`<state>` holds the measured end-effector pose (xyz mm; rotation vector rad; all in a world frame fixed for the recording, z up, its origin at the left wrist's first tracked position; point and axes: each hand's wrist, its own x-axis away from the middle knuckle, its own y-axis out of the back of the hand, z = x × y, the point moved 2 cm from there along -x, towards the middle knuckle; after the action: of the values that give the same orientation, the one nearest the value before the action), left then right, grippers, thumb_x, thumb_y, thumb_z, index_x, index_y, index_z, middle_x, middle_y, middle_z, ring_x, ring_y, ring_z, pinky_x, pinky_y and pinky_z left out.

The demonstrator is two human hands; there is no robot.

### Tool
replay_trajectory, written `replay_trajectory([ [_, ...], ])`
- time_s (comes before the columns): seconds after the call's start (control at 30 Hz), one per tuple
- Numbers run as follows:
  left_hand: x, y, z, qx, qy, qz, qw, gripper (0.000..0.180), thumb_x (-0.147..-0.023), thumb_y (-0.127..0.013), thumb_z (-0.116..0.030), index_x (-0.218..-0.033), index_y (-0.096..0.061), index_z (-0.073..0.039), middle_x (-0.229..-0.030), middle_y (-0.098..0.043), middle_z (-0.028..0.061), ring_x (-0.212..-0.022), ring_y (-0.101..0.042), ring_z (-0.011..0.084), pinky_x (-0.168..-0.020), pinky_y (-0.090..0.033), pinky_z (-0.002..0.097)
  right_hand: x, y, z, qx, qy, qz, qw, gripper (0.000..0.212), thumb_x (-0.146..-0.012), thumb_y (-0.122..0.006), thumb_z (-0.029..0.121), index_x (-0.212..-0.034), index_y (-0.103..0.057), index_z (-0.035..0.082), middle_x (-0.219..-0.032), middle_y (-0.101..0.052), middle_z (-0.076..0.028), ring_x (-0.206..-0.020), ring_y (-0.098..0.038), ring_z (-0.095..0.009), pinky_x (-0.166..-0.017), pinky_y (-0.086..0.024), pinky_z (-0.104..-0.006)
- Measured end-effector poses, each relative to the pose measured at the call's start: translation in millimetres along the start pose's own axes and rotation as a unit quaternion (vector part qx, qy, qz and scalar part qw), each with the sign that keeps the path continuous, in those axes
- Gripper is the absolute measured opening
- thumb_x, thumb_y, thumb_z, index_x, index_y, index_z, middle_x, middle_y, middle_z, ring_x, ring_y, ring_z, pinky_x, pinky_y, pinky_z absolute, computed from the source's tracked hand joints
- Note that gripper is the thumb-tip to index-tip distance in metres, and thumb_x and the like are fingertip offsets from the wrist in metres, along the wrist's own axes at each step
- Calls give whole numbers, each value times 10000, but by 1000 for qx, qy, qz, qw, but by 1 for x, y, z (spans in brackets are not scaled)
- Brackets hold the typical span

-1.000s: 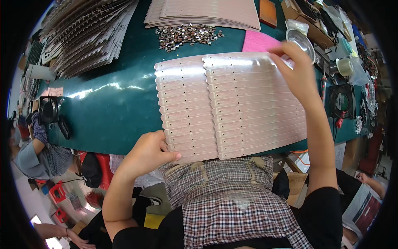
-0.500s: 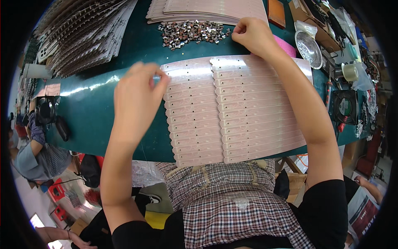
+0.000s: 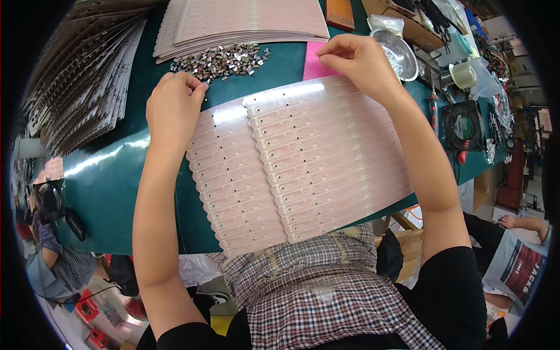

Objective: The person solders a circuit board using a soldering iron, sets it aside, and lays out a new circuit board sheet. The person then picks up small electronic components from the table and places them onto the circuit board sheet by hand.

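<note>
Two overlapping pale pink panels [image 3: 332, 157], scored into long strips with small dark holes, lie on the green table in front of me. My left hand [image 3: 175, 108] is over their far left corner, its thumb and fingers pinched close to the near left side of a pile of small metal pieces [image 3: 224, 63]. On the right, my right hand [image 3: 364, 65] has thumb and forefinger brought together above a pink pad [image 3: 315, 61], just beyond the panels' far edge. Whatever either pinch holds is too small to make out.
A stack of similar pink panels [image 3: 251, 23] lies behind the pile. Many panels with metal pieces lean at the left [image 3: 87, 76]. At the right are a metal bowl [image 3: 395, 55], a spool [image 3: 462, 76], a soldering iron [image 3: 433, 111] and a black fan [image 3: 465, 125]. Other people sit nearby.
The view has turned. My left hand has moved from the panels' edge up beside the metal pieces; my right hand has gone from the pile's right end to above the pink pad.
</note>
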<state>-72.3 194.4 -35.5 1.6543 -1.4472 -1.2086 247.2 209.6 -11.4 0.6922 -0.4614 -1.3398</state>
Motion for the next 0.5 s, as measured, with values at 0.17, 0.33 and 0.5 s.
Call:
replay_trajectory([
  [0.17, 0, -5, 5, -81, -66, -20, 994, 156, -895, -715, -216, -881, -705, -62, -854, -640, 91, -771, -663, 286, -696, -520, 412, 18, -21, 39, -64, 46, 96, 992, 90, -924, -696, 69, -958, -692, -14, -867, -692, -48, -849, -666, -114, -783, -528, -259],
  [0.33, 6, -4, 8, -91, -80, -49, 991, 141, -938, -671, -210, -941, -675, -69, -901, -636, 97, -783, -668, 297, -693, -522, 423, 15, -34, 12, 107, 150, -43, 982, 89, -954, -580, 69, -1014, -582, 4, -904, -671, -163, -874, -657, -315, -770, -517, -406],
  [0.5, 23, 3, 6, -19, -53, -56, 997, 165, -995, -624, -211, -985, -652, -49, -923, -609, 95, -809, -653, 264, -708, -506, 385, 24, -39, -4, 186, 116, -133, 967, 129, -951, -511, 78, -1053, -516, -1, -935, -670, -212, -887, -634, -409, -772, -493, -512],
])
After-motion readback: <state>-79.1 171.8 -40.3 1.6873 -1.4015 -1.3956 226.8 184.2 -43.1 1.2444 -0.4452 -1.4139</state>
